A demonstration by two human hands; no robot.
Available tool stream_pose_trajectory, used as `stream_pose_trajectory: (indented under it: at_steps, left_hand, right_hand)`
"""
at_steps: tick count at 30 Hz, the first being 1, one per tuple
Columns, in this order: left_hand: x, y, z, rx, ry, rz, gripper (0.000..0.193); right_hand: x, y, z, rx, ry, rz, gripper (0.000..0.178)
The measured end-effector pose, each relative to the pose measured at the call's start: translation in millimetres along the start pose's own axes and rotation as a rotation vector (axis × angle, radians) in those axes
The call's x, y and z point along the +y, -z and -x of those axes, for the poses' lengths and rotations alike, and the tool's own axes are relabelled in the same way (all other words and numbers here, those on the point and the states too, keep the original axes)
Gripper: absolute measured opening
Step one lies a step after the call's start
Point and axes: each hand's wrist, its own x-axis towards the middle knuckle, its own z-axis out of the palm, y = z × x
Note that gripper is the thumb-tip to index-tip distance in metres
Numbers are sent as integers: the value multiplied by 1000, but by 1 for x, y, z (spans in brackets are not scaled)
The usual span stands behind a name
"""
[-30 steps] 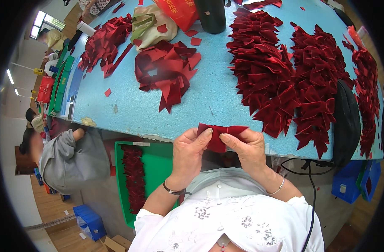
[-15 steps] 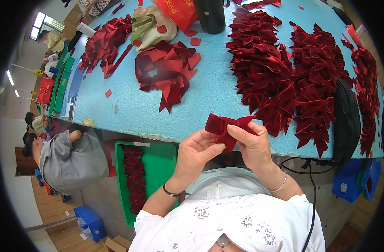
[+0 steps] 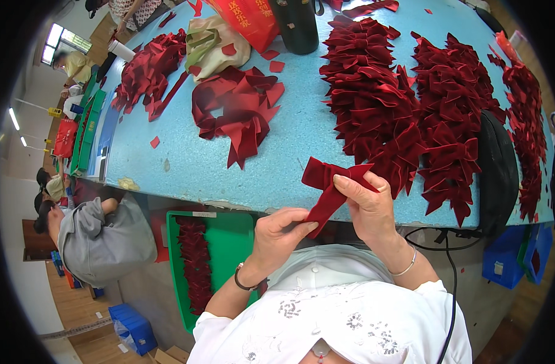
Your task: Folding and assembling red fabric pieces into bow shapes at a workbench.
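Observation:
A dark red velvet bow is held between my two hands, just over the table's near edge. My right hand pinches it near the middle, thumb on top. With thumb and fingers my left hand grips the end of a ribbon tail that slants down to the left from the bow. Beyond my hands, rows of finished-looking red bows overlap on the blue table. Another row of bows lies to their right. A loose heap of red ribbon strips is farther left.
Left of me a green bin holds a row of bows. A black bag lies at the right edge, with a black cable below. A dark tumbler and a cloth bag stand far off. A person in grey sits at left.
My left hand has moved down and left, drawing one ribbon tail out straight from the bow. My right hand keeps its pinch. The whole view has shifted slightly.

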Motion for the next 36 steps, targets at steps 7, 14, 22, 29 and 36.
stream_pose_trajectory:
  at_steps: [7,14,22,29,36]
  left_hand:
    - [11,13,-4,142,-378,-557,27]
    - [28,-10,5,198,-35,-168,31]
    - [2,-31,-9,50,-40,21,31]
    - [15,-26,-9,47,-67,93,22]
    - [27,-6,-4,-170,408,357,23]
  right_hand:
    - [0,-1,0,-17,56,43,7]
    - [4,0,1,7,45,123,7]
    - [-2,-6,3,7,27,183,4]
    - [-2,-2,1,4,86,131,5]
    - [-6,-2,-1,-14,120,155,5]
